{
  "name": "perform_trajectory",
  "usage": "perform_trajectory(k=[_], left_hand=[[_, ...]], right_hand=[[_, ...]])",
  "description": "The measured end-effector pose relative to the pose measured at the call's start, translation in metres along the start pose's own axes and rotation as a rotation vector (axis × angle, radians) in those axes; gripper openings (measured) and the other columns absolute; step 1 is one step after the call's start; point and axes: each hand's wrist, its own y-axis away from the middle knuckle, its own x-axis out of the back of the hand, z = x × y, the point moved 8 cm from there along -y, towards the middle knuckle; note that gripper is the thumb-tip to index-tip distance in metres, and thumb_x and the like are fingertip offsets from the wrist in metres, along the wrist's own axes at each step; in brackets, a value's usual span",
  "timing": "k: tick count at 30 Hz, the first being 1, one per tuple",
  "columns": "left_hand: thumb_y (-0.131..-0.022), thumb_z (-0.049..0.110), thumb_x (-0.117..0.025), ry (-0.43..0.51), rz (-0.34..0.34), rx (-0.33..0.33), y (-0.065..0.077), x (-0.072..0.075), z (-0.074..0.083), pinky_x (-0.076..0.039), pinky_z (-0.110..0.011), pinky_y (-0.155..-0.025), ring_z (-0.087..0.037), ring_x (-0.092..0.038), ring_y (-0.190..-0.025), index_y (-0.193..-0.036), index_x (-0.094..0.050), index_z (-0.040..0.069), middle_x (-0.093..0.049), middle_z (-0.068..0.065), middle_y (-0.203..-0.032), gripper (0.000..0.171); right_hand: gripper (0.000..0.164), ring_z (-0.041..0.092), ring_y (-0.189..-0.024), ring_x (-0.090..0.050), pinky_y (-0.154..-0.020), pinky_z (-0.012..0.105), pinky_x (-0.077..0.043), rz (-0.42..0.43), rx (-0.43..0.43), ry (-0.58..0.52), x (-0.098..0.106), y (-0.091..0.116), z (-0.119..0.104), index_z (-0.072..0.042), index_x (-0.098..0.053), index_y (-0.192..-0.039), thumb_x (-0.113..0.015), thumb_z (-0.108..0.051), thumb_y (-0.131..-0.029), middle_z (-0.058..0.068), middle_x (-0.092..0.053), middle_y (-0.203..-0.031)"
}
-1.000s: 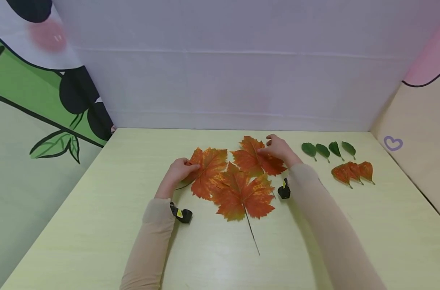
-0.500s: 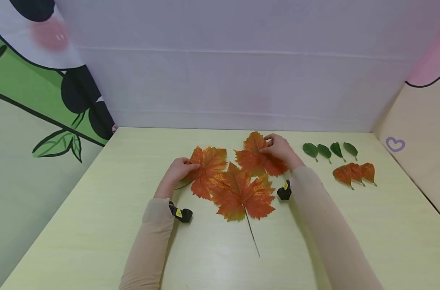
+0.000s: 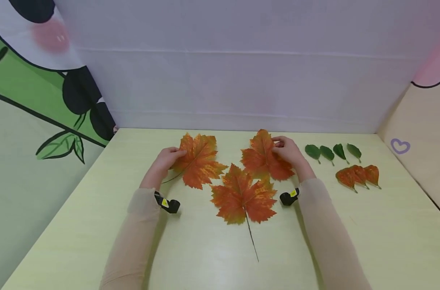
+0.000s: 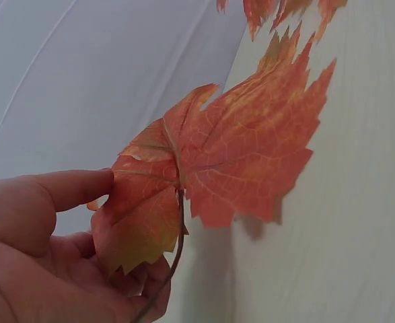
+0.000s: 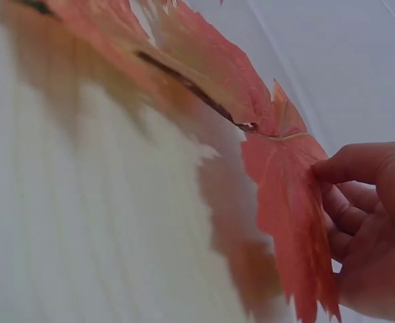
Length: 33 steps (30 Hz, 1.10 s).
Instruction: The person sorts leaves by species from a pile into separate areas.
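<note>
My left hand (image 3: 168,158) pinches the left edge of an orange maple leaf (image 3: 199,161); its thin stem points down and left. In the left wrist view, thumb and fingers hold this leaf (image 4: 237,148) by its lower lobe, raised over the table. At the right, my right hand (image 3: 288,150) pinches the right edge of a second maple leaf (image 3: 262,155). The right wrist view shows that leaf (image 5: 284,195) tilted, with its dark stem running away from the hand. Between and nearer lies a third maple leaf (image 3: 243,197), flat, its stem toward me.
Several small green leaves (image 3: 327,153) lie in a row at the back right. In front of them, 3 small orange-brown leaves (image 3: 358,176) overlap. A pale wall (image 3: 241,92) rises behind the table (image 3: 205,249). Each wrist wears a small black camera.
My left hand has lifted its maple leaf back and left, off the middle leaf. My right hand has shifted its leaf slightly right. The middle leaf stays put.
</note>
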Motion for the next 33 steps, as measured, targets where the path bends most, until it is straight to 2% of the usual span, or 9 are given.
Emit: perform_trajectory(k=[5,8,11,14,18,24,30,33], left_hand=[[-0.092,0.028,-0.052,0.041,0.096,-0.031,-0.009,0.027,-0.006,-0.036,-0.036,-0.093,-0.025,-0.041,-0.11,-0.129,-0.042,0.0,-0.043,-0.014,-0.126,0.048],[-0.091,0.025,-0.053,0.063,0.165,-0.038,-0.011,0.045,-0.011,-0.037,-0.031,-0.087,-0.021,-0.042,-0.102,-0.127,-0.042,-0.001,-0.045,-0.009,-0.117,0.046],[-0.091,0.023,-0.054,0.114,0.232,-0.018,-0.014,0.063,-0.02,-0.036,-0.027,-0.085,-0.016,-0.041,-0.095,-0.126,-0.043,-0.001,-0.045,-0.002,-0.107,0.043],[-0.091,0.022,-0.053,0.191,0.288,0.026,-0.014,0.078,-0.032,-0.036,-0.029,-0.094,-0.016,-0.042,-0.103,-0.131,-0.04,0.001,-0.045,-0.005,-0.117,0.047],[-0.091,0.022,-0.051,0.235,0.359,0.097,-0.015,0.094,-0.046,-0.031,-0.032,-0.104,-0.02,-0.037,-0.117,-0.136,-0.036,0.004,-0.037,-0.009,-0.135,0.05],[-0.092,0.024,-0.052,0.227,0.443,0.152,-0.016,0.114,-0.058,-0.032,-0.029,-0.104,-0.019,-0.038,-0.117,-0.136,-0.036,0.007,-0.038,-0.008,-0.135,0.05],[-0.091,0.025,-0.052,0.191,0.488,0.192,-0.015,0.132,-0.066,-0.035,-0.028,-0.101,-0.017,-0.039,-0.109,-0.134,-0.037,0.009,-0.043,0.0,-0.114,0.048],[-0.092,0.025,-0.051,0.164,0.492,0.188,-0.016,0.138,-0.067,-0.036,-0.029,-0.1,-0.018,-0.039,-0.108,-0.134,-0.036,0.008,-0.043,-0.001,-0.115,0.048]], right_hand=[[0.042,0.027,-0.095,-0.05,-0.077,0.033,-0.043,0.053,0.008,-0.061,0.005,0.004,0.003,-0.005,-0.042,-0.132,-0.051,-0.01,-0.091,0.017,-0.051,-0.109],[0.041,0.025,-0.091,-0.051,-0.074,0.03,-0.043,0.077,0.007,-0.079,0.005,0.007,0.006,-0.005,-0.043,-0.131,-0.052,-0.009,-0.091,0.016,-0.053,-0.107],[0.04,0.024,-0.089,-0.052,-0.071,0.028,-0.044,0.088,0.01,-0.088,0.004,0.008,0.008,-0.006,-0.044,-0.13,-0.052,-0.009,-0.091,0.015,-0.054,-0.105],[0.04,0.023,-0.088,-0.052,-0.071,0.026,-0.043,0.091,0.026,-0.1,0.002,0.008,0.009,-0.006,-0.045,-0.13,-0.053,-0.009,-0.091,0.015,-0.054,-0.104],[0.04,0.023,-0.087,-0.052,-0.07,0.025,-0.044,0.095,0.037,-0.101,0.001,0.007,0.009,-0.006,-0.045,-0.129,-0.053,-0.009,-0.091,0.015,-0.054,-0.104],[0.04,0.024,-0.089,-0.052,-0.071,0.027,-0.044,0.089,0.036,-0.091,0.003,0.008,0.01,-0.006,-0.045,-0.13,-0.053,-0.01,-0.091,0.015,-0.054,-0.104],[0.041,0.026,-0.093,-0.051,-0.075,0.03,-0.044,0.084,0.037,-0.079,0.003,0.007,0.012,-0.005,-0.044,-0.13,-0.053,-0.009,-0.091,0.017,-0.053,-0.106],[0.04,0.026,-0.093,-0.051,-0.076,0.031,-0.043,0.093,0.036,-0.079,0.005,0.008,0.012,-0.005,-0.044,-0.13,-0.053,-0.009,-0.091,0.017,-0.053,-0.106]])
